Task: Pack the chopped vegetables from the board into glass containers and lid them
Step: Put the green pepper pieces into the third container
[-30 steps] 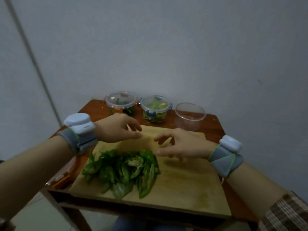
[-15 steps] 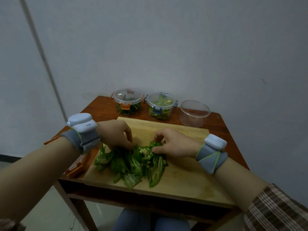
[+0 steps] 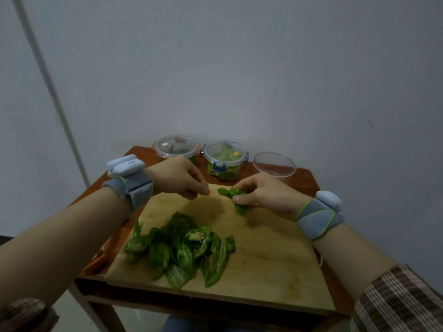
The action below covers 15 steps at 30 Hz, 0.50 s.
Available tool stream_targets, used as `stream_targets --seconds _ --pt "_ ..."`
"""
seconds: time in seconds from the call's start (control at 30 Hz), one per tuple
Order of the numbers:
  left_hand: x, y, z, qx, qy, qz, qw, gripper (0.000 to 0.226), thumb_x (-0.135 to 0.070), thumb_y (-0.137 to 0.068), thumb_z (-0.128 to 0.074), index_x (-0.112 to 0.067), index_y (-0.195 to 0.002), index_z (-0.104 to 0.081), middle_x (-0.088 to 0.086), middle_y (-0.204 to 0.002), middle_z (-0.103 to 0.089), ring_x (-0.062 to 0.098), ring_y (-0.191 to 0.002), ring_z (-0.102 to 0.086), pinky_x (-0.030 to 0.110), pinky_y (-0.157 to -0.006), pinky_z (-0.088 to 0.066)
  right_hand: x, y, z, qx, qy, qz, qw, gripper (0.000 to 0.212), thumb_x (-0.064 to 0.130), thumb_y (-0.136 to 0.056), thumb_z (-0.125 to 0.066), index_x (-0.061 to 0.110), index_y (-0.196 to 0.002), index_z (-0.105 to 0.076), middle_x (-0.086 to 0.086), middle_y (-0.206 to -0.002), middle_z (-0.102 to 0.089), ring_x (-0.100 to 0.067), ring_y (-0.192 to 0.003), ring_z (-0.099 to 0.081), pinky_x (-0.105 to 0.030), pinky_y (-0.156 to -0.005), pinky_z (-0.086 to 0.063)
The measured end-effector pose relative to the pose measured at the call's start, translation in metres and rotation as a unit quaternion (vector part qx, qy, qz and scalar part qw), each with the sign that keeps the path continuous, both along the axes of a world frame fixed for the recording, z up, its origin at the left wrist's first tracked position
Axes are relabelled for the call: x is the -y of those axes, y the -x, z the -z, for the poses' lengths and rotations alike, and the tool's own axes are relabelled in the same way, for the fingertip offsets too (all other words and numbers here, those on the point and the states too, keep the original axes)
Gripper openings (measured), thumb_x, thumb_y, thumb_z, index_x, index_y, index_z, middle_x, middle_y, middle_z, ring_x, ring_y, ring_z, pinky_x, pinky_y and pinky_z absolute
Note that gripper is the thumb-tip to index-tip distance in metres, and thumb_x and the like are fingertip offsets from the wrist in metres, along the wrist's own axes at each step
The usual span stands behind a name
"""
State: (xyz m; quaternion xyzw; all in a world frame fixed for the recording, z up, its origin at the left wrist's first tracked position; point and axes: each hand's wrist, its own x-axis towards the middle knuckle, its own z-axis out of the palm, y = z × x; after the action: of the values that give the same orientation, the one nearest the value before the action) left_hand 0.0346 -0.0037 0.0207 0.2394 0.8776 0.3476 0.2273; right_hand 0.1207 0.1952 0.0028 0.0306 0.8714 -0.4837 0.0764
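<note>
A pile of chopped green pepper pieces (image 3: 182,248) lies on the left half of the wooden cutting board (image 3: 268,255). My right hand (image 3: 261,192) holds a few green pepper pieces (image 3: 233,196) above the board's far part. My left hand (image 3: 178,177) hovers just left of them with fingertips drawn together; whether it holds anything I cannot tell. An empty glass container without a lid (image 3: 274,165) stands at the table's back right. Two lidded containers stand behind the hands, one with orange clips (image 3: 176,146), one with blue clips (image 3: 224,159), both holding vegetables.
The small brown table (image 3: 309,180) stands against a grey wall. An orange-clipped lid (image 3: 98,259) lies at the table's left edge beside the board, partly hidden by my left forearm. The board's right half is bare wood.
Both hands have risen from the pepper pile toward the back of the board. My right hand now carries a few pepper pieces taken from the pile.
</note>
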Motion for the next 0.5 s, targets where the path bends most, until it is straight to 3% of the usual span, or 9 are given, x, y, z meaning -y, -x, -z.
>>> stream_targets --seconds 0.17,0.23,0.3,0.37,0.5 --pt "-0.056 0.012 -0.014 0.010 -0.140 -0.070 0.988 0.022 -0.022 -0.078 -0.076 -0.006 -0.093 -0.073 0.007 -0.086 -0.072 0.013 -0.069 -0.065 0.018 -0.063 -0.058 -0.047 0.020 -0.018 -0.057 0.041 0.111 0.991 0.011 0.000 -0.083 -0.067 0.008 -0.091 -0.069 -0.006 -0.074 -0.063 -0.010 -0.057 -0.059 -0.018 -0.053 -0.050" --pt "-0.087 0.020 -0.017 -0.011 -0.185 -0.084 0.979 0.025 -0.022 -0.078 -0.076 -0.008 -0.097 -0.071 0.006 -0.087 -0.070 0.012 -0.070 -0.064 0.020 -0.066 -0.058 -0.074 0.035 -0.024 -0.092 0.017 0.182 0.979 0.016 0.001 -0.082 -0.068 0.002 -0.098 -0.069 -0.006 -0.072 -0.063 -0.012 -0.056 -0.059 -0.018 -0.050 -0.049" --pt "-0.114 0.028 -0.015 -0.107 -0.144 -0.090 0.980 0.028 -0.025 -0.078 -0.076 -0.013 -0.103 -0.070 0.002 -0.089 -0.069 0.011 -0.073 -0.063 0.017 -0.063 -0.051 -0.095 0.046 -0.027 -0.114 0.002 0.233 0.966 0.021 0.000 -0.081 -0.069 -0.002 -0.103 -0.067 -0.007 -0.071 -0.063 -0.015 -0.056 -0.057 -0.016 -0.046 -0.049" --pt "-0.140 0.036 -0.009 -0.192 -0.085 -0.083 0.974 0.032 -0.025 -0.080 -0.073 -0.013 -0.109 -0.069 0.004 -0.103 -0.069 0.017 -0.090 -0.064 0.020 -0.073 -0.045 -0.110 0.056 -0.024 -0.118 -0.026 0.254 0.960 0.021 0.001 -0.081 -0.069 -0.001 -0.102 -0.067 -0.007 -0.073 -0.062 -0.016 -0.058 -0.057 -0.014 -0.047 -0.048" --pt "-0.184 0.055 0.013 -0.242 0.009 -0.019 0.970 0.040 -0.026 -0.083 -0.064 -0.019 -0.122 -0.060 0.007 -0.120 -0.065 0.026 -0.109 -0.061 0.031 -0.090 -0.049 -0.127 0.077 -0.014 -0.103 -0.144 0.245 0.953 0.019 0.008 -0.077 -0.073 0.003 -0.096 -0.072 -0.009 -0.082 -0.067 -0.020 -0.078 -0.062 -0.029 -0.073 -0.050"
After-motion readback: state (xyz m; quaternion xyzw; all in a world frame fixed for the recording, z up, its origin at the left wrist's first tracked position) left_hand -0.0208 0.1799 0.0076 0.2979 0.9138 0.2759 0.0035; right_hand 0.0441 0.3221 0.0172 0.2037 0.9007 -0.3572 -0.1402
